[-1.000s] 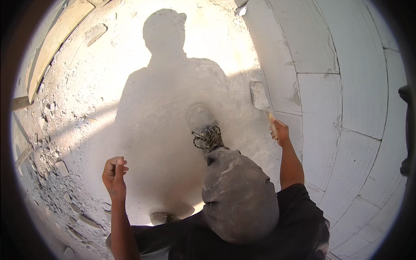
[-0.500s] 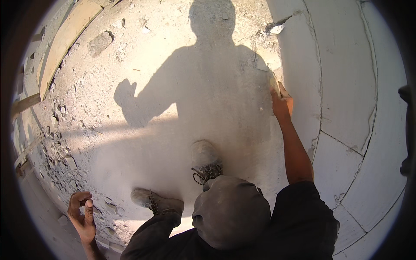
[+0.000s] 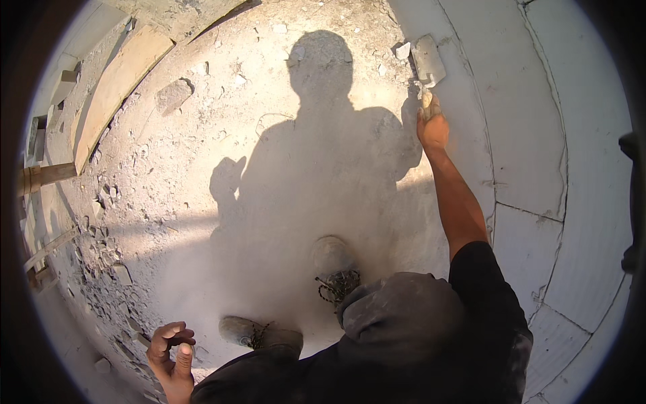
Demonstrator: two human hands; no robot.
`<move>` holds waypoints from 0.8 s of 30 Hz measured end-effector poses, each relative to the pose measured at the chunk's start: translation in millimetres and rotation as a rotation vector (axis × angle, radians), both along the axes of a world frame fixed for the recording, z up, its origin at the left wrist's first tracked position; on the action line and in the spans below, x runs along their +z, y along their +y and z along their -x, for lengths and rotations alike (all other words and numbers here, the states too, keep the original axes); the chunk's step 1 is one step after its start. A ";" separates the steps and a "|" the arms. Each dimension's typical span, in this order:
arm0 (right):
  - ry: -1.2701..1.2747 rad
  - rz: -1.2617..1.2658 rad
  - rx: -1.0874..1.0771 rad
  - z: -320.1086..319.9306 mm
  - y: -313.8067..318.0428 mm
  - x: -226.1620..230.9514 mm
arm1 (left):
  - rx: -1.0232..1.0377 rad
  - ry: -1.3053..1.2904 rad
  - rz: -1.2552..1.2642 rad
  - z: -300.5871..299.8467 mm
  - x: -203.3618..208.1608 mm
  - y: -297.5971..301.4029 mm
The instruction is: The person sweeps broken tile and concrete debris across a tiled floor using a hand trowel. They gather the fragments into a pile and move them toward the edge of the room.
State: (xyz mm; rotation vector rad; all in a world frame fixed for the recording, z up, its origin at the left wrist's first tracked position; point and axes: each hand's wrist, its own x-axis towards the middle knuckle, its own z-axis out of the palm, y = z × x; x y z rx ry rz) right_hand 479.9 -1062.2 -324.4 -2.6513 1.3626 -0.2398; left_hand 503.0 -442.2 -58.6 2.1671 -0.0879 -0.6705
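Observation:
My right hand (image 3: 433, 129) is closed round the pale handle of a trowel (image 3: 428, 60), with the arm stretched far forward. The trowel's grey, roughly rectangular blade lies against the lower part of the pale block wall (image 3: 528, 161) on my right. Whether the blade presses flat on the wall cannot be made out. Near the lower left, my left hand (image 3: 171, 357) hangs in the air with its fingers loosely curled and the thumb apart. Nothing shows between them. Both my shoes (image 3: 334, 259) stand on the dusty floor (image 3: 269, 269).
Thin joints run between the large wall blocks. A wooden board (image 3: 118, 91) lies at the far left beside a short timber (image 3: 50, 176). Rubble (image 3: 101, 259) spreads along the left, with a larger chunk (image 3: 174, 96) farther ahead. My shadow covers the middle floor.
My right hand has reached farther forward along the wall, and the trowel blade now shows plainly. My left hand has shifted right and a little nearer to me.

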 end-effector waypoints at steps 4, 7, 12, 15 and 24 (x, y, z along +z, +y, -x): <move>-0.060 -0.165 0.037 -47.2 71.9 -26.3 | -0.057 -0.083 -0.075 -10.7 -5.0 2.6; -0.067 -0.218 0.234 -49.2 100.9 -13.5 | -0.034 -0.089 -0.087 -17.9 -8.4 6.3; -0.046 0.125 0.236 -18.2 36.0 0.2 | -0.008 -0.084 -0.090 -21.2 -14.5 16.9; 0.053 -0.024 -0.218 -22.5 3.4 -21.4 | -0.094 -0.081 -0.159 -25.8 -16.5 18.3; -0.004 -0.258 -0.012 12.7 107.3 -20.7 | -0.168 -0.105 -0.095 -42.4 -17.1 -8.5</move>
